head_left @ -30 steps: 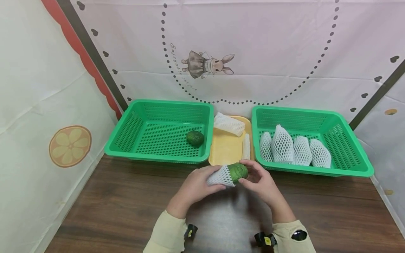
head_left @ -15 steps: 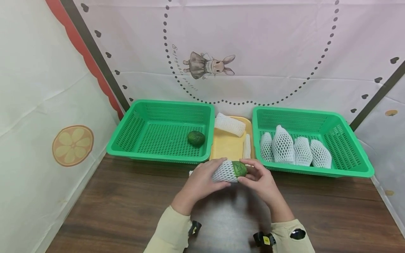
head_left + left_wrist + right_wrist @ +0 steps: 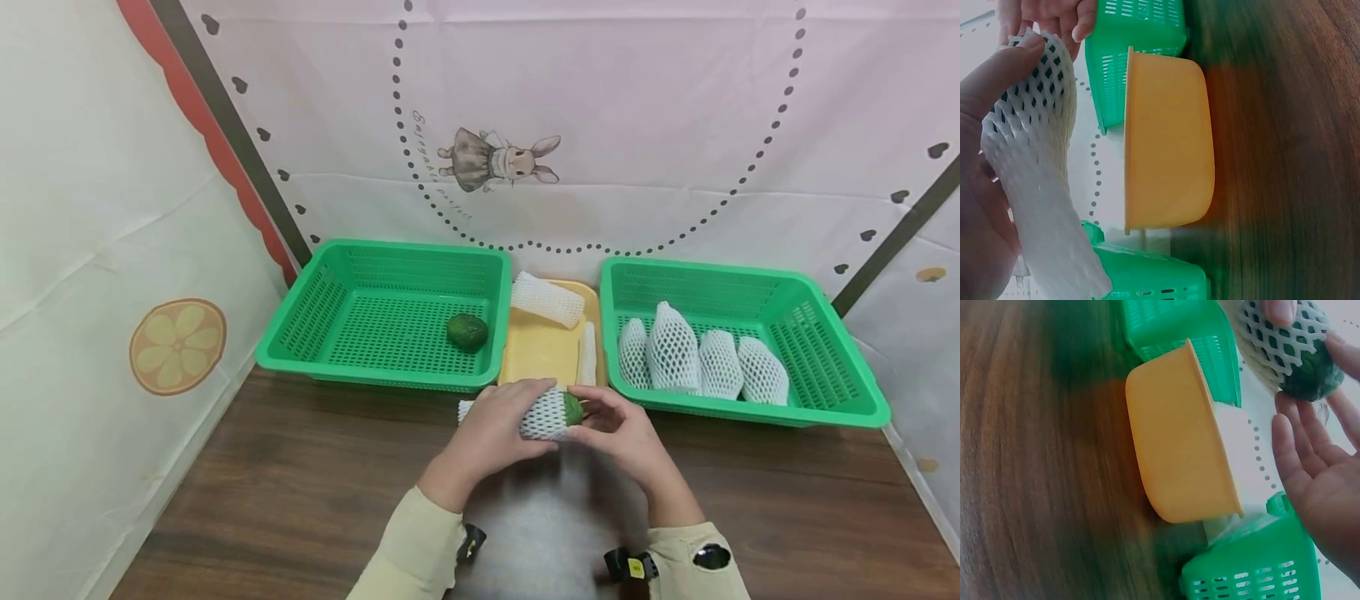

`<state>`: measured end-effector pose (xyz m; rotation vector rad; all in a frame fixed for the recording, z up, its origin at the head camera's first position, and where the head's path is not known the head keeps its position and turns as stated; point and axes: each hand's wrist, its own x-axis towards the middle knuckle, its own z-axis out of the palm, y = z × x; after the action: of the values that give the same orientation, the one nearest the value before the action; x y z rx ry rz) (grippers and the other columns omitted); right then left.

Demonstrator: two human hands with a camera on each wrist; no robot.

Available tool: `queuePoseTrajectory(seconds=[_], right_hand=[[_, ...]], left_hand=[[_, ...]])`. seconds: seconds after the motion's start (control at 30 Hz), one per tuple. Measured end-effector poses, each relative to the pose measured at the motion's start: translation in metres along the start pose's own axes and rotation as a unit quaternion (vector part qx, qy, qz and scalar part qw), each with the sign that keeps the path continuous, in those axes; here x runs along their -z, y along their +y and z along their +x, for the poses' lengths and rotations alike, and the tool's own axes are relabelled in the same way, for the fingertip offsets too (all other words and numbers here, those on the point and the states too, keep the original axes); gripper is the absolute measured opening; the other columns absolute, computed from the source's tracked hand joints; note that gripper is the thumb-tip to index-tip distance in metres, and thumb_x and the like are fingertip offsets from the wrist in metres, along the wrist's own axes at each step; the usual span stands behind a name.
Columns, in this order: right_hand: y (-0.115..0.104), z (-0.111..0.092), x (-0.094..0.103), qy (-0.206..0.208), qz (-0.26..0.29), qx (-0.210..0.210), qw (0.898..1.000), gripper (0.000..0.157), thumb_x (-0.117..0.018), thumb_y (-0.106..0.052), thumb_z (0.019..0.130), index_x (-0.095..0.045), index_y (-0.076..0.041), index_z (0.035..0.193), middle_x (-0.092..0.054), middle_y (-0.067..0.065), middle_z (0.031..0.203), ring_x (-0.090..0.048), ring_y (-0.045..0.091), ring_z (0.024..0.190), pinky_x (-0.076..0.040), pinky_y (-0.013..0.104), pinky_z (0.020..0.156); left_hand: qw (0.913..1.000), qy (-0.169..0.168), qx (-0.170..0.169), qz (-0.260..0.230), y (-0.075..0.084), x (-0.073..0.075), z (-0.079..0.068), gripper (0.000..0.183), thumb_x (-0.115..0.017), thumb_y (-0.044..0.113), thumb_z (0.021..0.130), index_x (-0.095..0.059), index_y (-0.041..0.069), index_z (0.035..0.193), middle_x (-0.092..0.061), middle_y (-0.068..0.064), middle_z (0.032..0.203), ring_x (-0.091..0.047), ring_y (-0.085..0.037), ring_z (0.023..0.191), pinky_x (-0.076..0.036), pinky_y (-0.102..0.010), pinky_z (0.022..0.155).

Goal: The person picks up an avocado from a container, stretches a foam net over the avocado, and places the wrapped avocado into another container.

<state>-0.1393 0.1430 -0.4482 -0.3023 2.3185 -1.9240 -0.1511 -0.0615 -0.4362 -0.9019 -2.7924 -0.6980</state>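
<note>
An avocado (image 3: pixel 573 409) lies mostly inside a white foam net sleeve (image 3: pixel 545 417), above the table in front of the yellow tray. My left hand (image 3: pixel 495 429) grips the sleeve from the left, thumb on the near side. My right hand (image 3: pixel 628 433) holds the bare green end between thumb and fingers. In the left wrist view, the sleeve's slack tail (image 3: pixel 1047 219) hangs beyond the palm. The right wrist view shows the avocado's dark tip (image 3: pixel 1315 378) sticking out of the mesh, with my right fingers around it.
Another avocado (image 3: pixel 467 332) sits in the left green basket (image 3: pixel 375 379). The yellow tray (image 3: pixel 536 350) holds flat foam sleeves (image 3: pixel 547 300). Several netted pieces of produce (image 3: pixel 672 350) stand in the right green basket (image 3: pixel 817 408). Patterned cloth (image 3: pixel 637 100) hangs behind.
The foam sleeve has slid rightward over the avocado, so less green shows. My left hand has moved right, closer to my right hand, which stays about in place.
</note>
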Motion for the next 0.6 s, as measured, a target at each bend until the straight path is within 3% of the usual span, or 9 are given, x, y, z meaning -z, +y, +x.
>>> queuePoseTrajectory(seconds=[0.17,0.33,0.43,0.6], right_hand=[[0.002,0.001,0.001,-0.009,0.041,-0.026,0.999,0.044,-0.067,-0.005,0.084,-0.054,0.000,0.125,-0.052,0.017,0.123,-0.055,0.027,0.103,-0.050,0.027,0.079],[0.006,0.001,-0.005,-0.002,0.016,-0.029,0.999,0.046,-0.069,-0.003,0.081,-0.054,-0.002,0.124,-0.051,0.016,0.123,-0.055,0.028,0.101,-0.050,0.027,0.078],[0.008,0.000,-0.008,0.015,0.000,-0.029,0.999,0.047,-0.071,-0.002,0.079,-0.055,-0.004,0.123,-0.053,0.016,0.121,-0.057,0.027,0.098,-0.050,0.026,0.075],[0.011,-0.004,-0.005,0.053,0.045,-0.036,0.997,0.048,-0.069,0.003,0.079,-0.055,0.000,0.124,-0.053,0.018,0.119,-0.059,0.020,0.093,-0.051,0.026,0.073]], left_hand=[[0.9999,-0.003,-0.003,0.015,0.001,-0.001,0.002,0.077,-0.078,0.042,0.071,-0.045,0.016,0.136,-0.056,0.000,0.126,-0.051,-0.013,0.115,-0.038,-0.038,0.090],[0.9995,0.004,-0.014,0.027,-0.002,-0.006,0.001,0.077,-0.078,0.042,0.071,-0.045,0.017,0.135,-0.056,0.001,0.126,-0.051,-0.012,0.114,-0.039,-0.037,0.087],[0.9990,0.010,-0.016,0.042,-0.005,-0.009,-0.002,0.080,-0.077,0.045,0.071,-0.042,0.019,0.137,-0.053,0.001,0.128,-0.049,-0.013,0.116,-0.037,-0.040,0.089],[0.9976,0.041,-0.002,0.056,-0.013,-0.006,-0.009,0.077,-0.079,0.045,0.068,-0.046,0.021,0.133,-0.053,0.002,0.125,-0.047,-0.017,0.117,-0.035,-0.042,0.096]])
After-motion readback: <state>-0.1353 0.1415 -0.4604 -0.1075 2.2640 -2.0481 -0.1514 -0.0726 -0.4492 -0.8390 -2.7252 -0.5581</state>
